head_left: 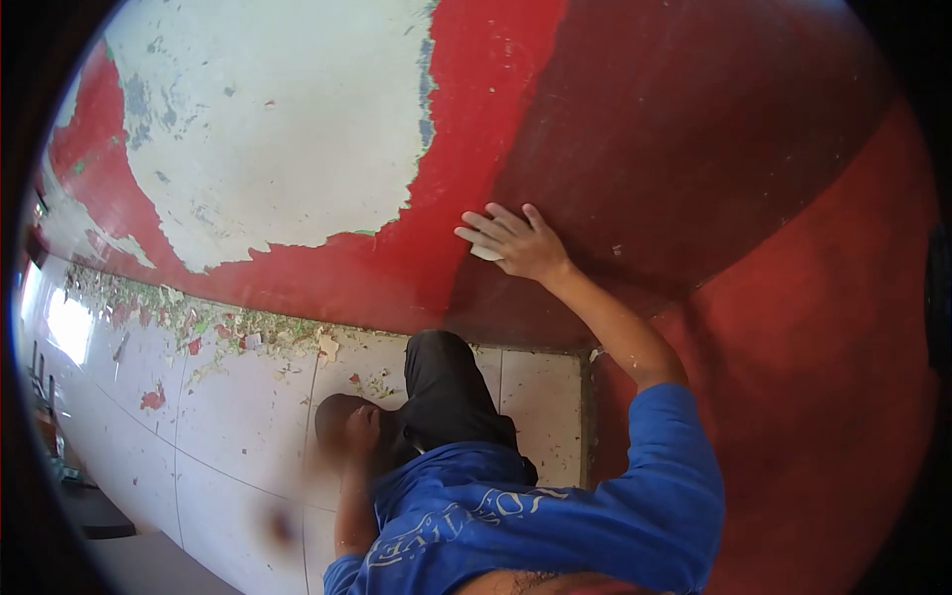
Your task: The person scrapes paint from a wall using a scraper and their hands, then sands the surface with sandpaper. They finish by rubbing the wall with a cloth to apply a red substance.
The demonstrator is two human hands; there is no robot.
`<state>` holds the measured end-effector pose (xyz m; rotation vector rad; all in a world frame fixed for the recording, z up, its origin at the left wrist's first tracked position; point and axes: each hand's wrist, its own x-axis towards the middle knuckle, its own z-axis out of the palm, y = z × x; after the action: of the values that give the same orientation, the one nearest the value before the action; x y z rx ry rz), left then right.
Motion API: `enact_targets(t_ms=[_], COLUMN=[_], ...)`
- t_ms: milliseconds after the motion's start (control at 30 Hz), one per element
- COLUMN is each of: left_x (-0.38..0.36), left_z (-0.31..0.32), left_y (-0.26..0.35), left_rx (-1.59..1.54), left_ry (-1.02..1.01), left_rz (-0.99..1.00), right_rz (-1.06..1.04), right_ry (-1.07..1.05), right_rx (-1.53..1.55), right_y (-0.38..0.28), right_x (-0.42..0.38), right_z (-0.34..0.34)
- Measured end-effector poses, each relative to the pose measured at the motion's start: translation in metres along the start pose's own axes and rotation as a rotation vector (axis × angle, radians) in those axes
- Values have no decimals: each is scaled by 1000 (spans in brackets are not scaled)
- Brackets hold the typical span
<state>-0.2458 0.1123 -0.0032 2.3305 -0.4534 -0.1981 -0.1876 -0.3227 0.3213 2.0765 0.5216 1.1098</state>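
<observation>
My right hand lies against the red wall, near the edge of a darker red area. Its fingers are stretched and slightly apart, pressing a small pale piece to the wall; most of that piece is hidden beneath them. My left hand rests by my bent knee in dark trousers. Blur hides how its fingers are set and whether anything is in them. A large whitish patch with ragged edges, bare of red paint, spreads over the wall up and left of my right hand.
Paint flakes and debris lie along the wall's foot on the pale tiled floor. Another red wall surface stands close on the right. Dark and grey objects sit at the lower left. A blurred dark spot hangs near the bottom left.
</observation>
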Motion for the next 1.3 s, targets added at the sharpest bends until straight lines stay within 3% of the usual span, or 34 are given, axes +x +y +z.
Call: enact_targets(t_ms=[33,100,133,167,267,300,367,467,800,833,900,1033,1167,1233,1300], left_x=[-2,-3,-1,0,-1,0,9,10,2,2,12,73,169,199,228], left_z=[-1,-3,-3,-3,5,7,7,3,4,7,-7,-60,-136,-146,-154], left_y=[1,4,4,5,-6,-10,-6,11,-1,-21,-4,97,233,305,364], left_rx=[0,1,7,93,202,219,178,153,304,335,193,285,758,538,647], left_ry=[9,21,8,1,0,34,-38,-20,-120,-99,-144,-73,263,495,800], left_rz=[12,38,49,29,63,119,12,29,31,202,242,546,860,1043,1410], right_rz=[9,268,461,499,645,702,747,798,1291,1317,1360,1467,1631,1720,1797], right_ry=[0,-327,-697,-124,248,259,290,325,337,316,245,260,373,368,365], right_rx=[-6,175,181,-16,-271,-299,-299,-271,-139,-151,-167,-92,-27,-20,-16], right_y=[15,69,110,143,271,294,327,347,176,159,122,41,-35,-70,-99], right_x=[-10,12,54,28,13,17,13,-38,-184,-198,-231,-280,-310,-320,-326], right_z=[-3,-48,-101,-91,-106,-121,-138,-137,-78,-67,-50,-10,33,48,60])
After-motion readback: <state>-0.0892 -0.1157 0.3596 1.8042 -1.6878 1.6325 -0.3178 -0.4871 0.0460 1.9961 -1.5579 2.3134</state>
